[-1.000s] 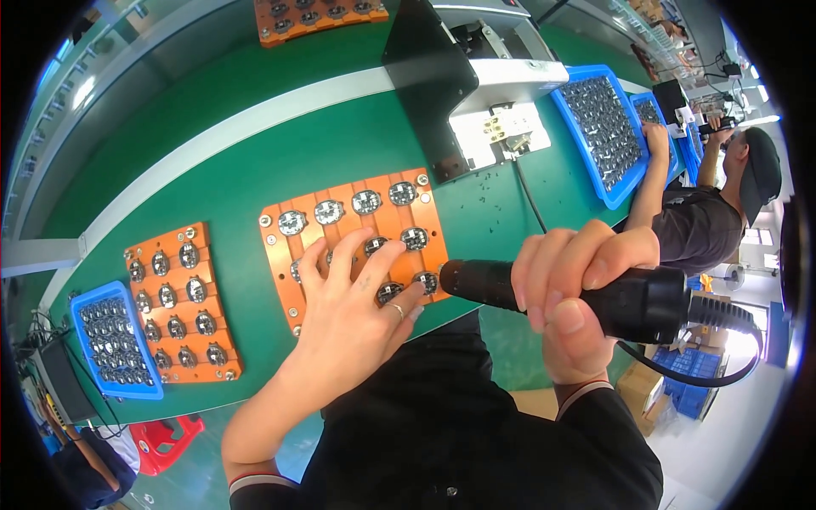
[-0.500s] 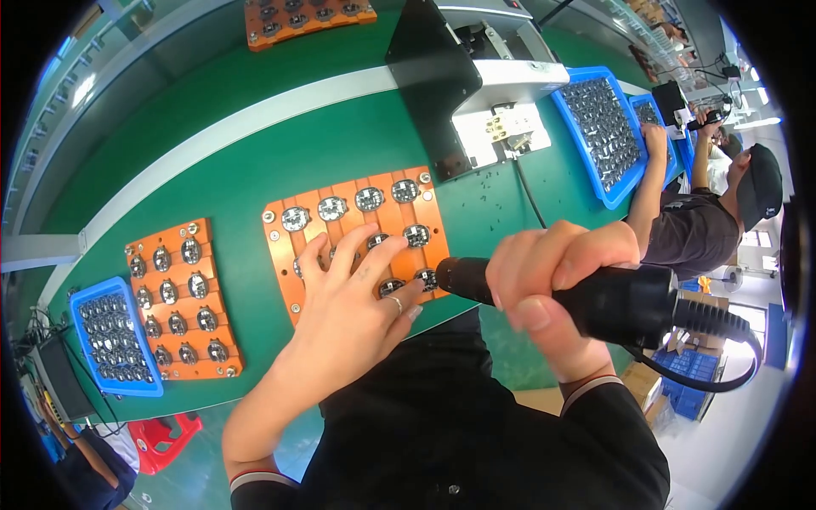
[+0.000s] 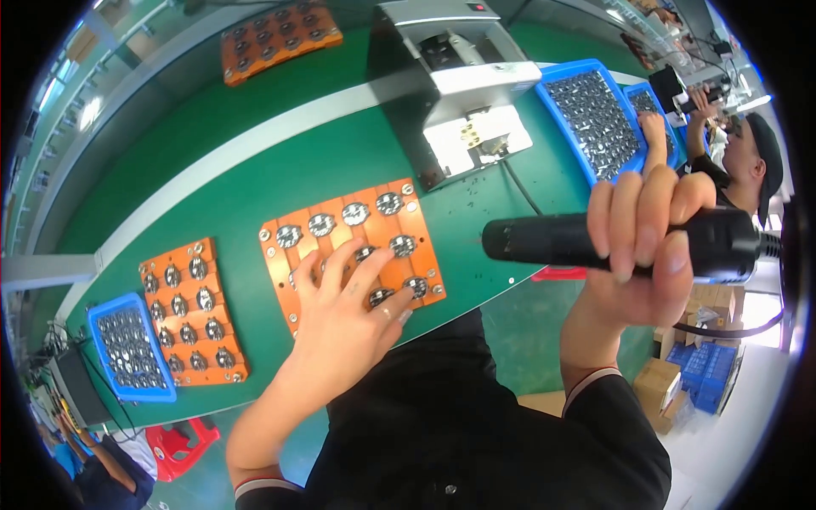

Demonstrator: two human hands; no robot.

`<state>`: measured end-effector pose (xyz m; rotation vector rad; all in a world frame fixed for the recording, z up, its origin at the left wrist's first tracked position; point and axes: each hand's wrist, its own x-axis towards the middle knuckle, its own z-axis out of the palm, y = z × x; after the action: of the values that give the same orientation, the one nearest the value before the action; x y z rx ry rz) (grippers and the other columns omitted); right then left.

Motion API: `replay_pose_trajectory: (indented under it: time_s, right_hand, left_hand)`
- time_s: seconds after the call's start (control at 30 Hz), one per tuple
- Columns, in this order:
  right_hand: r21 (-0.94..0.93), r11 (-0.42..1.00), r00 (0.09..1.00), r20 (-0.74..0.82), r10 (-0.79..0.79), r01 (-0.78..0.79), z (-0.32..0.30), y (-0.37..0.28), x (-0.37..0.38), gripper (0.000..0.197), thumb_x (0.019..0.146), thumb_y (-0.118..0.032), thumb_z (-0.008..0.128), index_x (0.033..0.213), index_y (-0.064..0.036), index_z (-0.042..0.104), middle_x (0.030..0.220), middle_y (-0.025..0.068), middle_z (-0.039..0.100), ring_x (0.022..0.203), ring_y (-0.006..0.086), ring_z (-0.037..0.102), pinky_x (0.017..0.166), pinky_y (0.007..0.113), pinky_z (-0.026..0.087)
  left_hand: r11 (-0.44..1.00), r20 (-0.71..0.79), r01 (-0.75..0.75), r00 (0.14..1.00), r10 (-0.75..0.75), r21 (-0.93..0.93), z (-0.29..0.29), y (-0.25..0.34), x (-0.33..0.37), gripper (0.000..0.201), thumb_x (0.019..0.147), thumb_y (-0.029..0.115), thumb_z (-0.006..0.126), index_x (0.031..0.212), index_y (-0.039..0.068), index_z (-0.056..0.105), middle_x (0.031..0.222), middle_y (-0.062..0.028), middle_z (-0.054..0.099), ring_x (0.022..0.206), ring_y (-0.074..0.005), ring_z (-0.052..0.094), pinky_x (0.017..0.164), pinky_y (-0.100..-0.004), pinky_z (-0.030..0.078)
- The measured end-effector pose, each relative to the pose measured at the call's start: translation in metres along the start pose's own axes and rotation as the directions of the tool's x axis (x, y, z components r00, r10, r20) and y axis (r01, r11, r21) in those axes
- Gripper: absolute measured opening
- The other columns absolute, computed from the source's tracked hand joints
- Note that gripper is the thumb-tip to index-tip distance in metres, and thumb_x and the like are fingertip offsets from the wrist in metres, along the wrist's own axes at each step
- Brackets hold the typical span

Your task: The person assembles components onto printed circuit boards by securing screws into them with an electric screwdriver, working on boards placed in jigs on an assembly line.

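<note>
My right hand (image 3: 646, 229) is wrapped around a black electric screwdriver (image 3: 544, 240), which points left above the table's front edge. Its tip is apart from the orange fixture plate (image 3: 340, 240). On that plate, small round black-and-silver parts (image 3: 354, 213) sit in rows. My left hand (image 3: 344, 319) lies across the plate's front half with its fingers spread and a ring on one of them. Its thumb and fingertips are by the parts of the lower rows, and the hand covers some of them. A round part (image 3: 416, 287) at the near right corner shows beside the thumb.
A second orange plate (image 3: 223, 297) with parts and a blue tray (image 3: 95, 321) stand on the left. Beyond my plate is a silver-and-black machine (image 3: 463, 81), with small dark screws (image 3: 470, 204) scattered nearby. Another blue tray (image 3: 639, 166) is at right; a co-worker (image 3: 748, 161) reaches there.
The screwdriver in my right hand has moved up and right, away from the plate's near right corner. My left hand stays spread on the plate. The whole view has shifted slightly.
</note>
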<state>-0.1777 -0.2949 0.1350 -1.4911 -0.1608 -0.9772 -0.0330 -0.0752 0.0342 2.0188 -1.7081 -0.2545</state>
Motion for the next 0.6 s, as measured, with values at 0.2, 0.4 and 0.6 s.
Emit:
replay_pose_trajectory:
  time_s: [0.2, 0.4, 0.6]
  right_hand:
    - [-0.121, 0.986, 0.989, -0.082, -0.124, 0.113, -0.035, -0.003, 0.031, 0.010, 0.095, -0.013, 0.057, 0.098, -0.0060, 0.050, 0.081, 0.0015, 0.049, 0.060, 0.0084, 0.044, 0.061, 0.028, 0.039]
    - [-0.243, 0.968, 0.983, -0.153, -0.106, 0.066, -0.029, 0.009, 0.044, 0.008, 0.093, 0.001, 0.052, 0.100, -0.0030, 0.049, 0.077, 0.0067, 0.051, 0.057, 0.0142, 0.049, 0.058, 0.035, 0.044]
    - [-0.297, 0.955, 0.983, -0.179, -0.047, -0.008, -0.034, 0.012, 0.043, 0.019, 0.092, 0.006, 0.054, 0.107, -0.0029, 0.049, 0.081, 0.0101, 0.057, 0.058, 0.0156, 0.053, 0.057, 0.035, 0.047]
  left_hand:
    - [0.999, 0.043, -0.023, 0.999, 0.022, 0.031, 0.001, 0.003, 0.009, 0.026, 0.077, 0.021, 0.079, 0.103, 0.019, 0.078, 0.136, -0.0064, 0.053, 0.134, -0.0344, 0.042, 0.108, -0.0599, 0.027]
    - [0.997, 0.079, 0.026, 0.996, -0.032, 0.069, -0.002, 0.010, 0.010, 0.024, 0.076, 0.020, 0.079, 0.100, 0.019, 0.080, 0.136, -0.0060, 0.053, 0.134, -0.0345, 0.042, 0.109, -0.0582, 0.027]
    - [0.997, 0.086, 0.044, 0.995, -0.049, 0.058, 0.000, 0.011, 0.014, 0.021, 0.076, 0.020, 0.079, 0.098, 0.018, 0.081, 0.135, -0.0058, 0.054, 0.134, -0.0341, 0.043, 0.110, -0.0570, 0.026]
